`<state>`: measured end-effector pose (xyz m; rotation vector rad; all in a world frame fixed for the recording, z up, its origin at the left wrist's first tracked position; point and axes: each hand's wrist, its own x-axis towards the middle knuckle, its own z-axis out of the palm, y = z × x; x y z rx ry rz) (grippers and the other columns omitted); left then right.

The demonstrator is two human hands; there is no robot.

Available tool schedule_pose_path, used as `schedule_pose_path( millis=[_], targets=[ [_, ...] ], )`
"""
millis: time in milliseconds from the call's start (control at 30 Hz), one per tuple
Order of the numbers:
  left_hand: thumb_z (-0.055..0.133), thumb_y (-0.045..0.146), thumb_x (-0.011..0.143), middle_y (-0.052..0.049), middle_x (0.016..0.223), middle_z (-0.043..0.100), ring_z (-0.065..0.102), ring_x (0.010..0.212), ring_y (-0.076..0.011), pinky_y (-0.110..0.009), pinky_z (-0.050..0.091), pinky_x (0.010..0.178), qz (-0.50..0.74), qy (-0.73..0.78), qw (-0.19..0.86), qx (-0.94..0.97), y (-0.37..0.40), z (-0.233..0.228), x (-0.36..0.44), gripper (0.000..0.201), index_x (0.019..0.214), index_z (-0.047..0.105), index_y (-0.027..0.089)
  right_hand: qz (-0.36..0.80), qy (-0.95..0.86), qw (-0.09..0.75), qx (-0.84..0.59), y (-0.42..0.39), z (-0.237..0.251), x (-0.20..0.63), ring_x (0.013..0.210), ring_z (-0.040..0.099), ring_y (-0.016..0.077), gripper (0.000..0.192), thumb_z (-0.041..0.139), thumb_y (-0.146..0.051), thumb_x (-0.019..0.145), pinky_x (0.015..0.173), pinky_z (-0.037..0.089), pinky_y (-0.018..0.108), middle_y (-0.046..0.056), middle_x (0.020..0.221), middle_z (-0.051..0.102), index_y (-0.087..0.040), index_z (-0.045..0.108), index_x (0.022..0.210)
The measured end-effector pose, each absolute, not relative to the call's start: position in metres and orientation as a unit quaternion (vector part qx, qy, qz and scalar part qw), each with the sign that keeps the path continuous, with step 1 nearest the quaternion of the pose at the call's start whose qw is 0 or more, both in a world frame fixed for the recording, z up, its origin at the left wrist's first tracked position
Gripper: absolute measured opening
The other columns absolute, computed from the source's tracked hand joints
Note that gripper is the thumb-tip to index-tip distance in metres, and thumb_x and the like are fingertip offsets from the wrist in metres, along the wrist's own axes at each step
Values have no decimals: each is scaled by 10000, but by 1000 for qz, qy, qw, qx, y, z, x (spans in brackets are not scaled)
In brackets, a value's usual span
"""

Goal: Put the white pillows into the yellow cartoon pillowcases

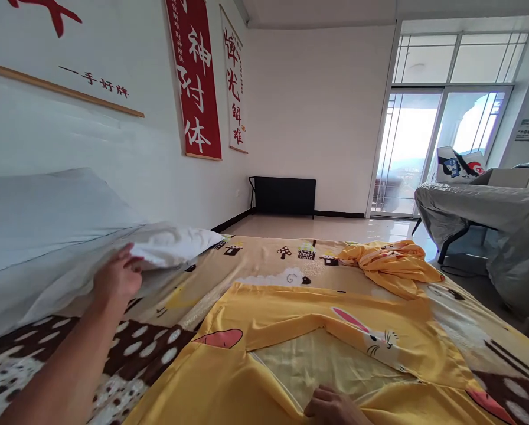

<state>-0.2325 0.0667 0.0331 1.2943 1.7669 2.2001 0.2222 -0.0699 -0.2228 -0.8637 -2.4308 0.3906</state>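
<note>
My left hand (116,274) reaches out to the left and grips the edge of a white pillow (176,245) lying on the bed. My right hand (333,407) rests at the bottom edge, fingers curled on the open mouth of a yellow pillowcase (335,330) printed with a rabbit and carrots. The pillowcase lies flat on the patterned bedsheet (268,254) in front of me, its paler inside showing through the opening.
A second crumpled yellow cloth (391,265) lies at the bed's far right. A grey covered headboard or cushion (43,218) stands at left against the wall. A plastic-covered sofa (481,212) is at right, a black radiator (284,195) on the far wall.
</note>
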Motion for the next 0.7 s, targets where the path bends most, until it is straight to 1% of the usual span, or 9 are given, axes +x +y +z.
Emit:
schedule_pose_path(
  millis=[100,167,233,367,433,500,567,633,700],
  targets=[
    [476,379,902,-62,1018,632,515,712,-68,-196,407,607,742,482,66,461,64,85,-204,354,1123,593,129,129,-906,255,-312,-68,-226,222,660,522,132,601,157,-612,935,584,405,219,34,683,594,-209,564,755],
    [582,416,814,-52,1154,607,524,801,-84,-203,407,656,759,411,52,502,55,113,-181,436,1133,607,120,120,-909,253,-308,-66,-230,223,632,489,127,585,157,-586,947,568,384,220,27,651,565,-203,543,730],
    [658,394,741,-59,1236,568,536,870,-103,-218,410,709,766,320,14,558,45,132,-158,499,1132,619,86,130,-909,249,-309,-66,-231,224,649,487,132,513,256,-589,934,582,388,225,25,670,560,-204,536,745],
    [607,286,772,-104,1279,551,540,1063,-175,-279,438,852,729,317,59,603,39,127,-130,490,1173,578,6,166,-900,238,-324,-79,-217,227,715,518,149,321,588,-514,784,634,419,246,34,747,573,-195,546,784],
    [573,260,800,-125,1289,547,518,1131,-207,-337,439,925,718,348,86,597,43,112,-124,470,1182,565,-13,191,-886,243,-344,-89,-203,228,733,534,153,204,616,-378,752,657,428,255,39,755,586,-183,563,778],
    [560,236,812,-128,1292,545,501,1164,-213,-376,407,1002,721,350,82,592,47,105,-120,430,1162,581,-13,241,-861,254,-368,-95,-187,227,750,558,153,107,563,-276,771,689,439,263,42,765,612,-175,594,786],
    [561,211,811,-126,1276,554,501,1173,-209,-396,368,1051,726,339,67,595,50,121,-114,402,1139,591,-20,292,-819,278,-408,-93,-166,224,767,583,154,127,512,-222,788,708,454,272,45,809,641,-175,621,833],
    [558,200,810,-118,1253,561,514,1167,-206,-396,369,1046,728,317,45,606,47,162,-99,394,1125,587,-35,301,-771,326,-456,-81,-136,217,822,606,172,217,525,-201,769,742,472,302,64,926,661,-180,619,964],
    [529,223,830,-59,1245,553,518,1177,-189,-354,394,996,719,283,20,634,29,217,-70,398,1148,577,-11,238,-744,395,-483,-61,-96,207,992,599,227,463,598,-208,717,844,469,378,110,1136,626,-189,542,1176]
  ],
)
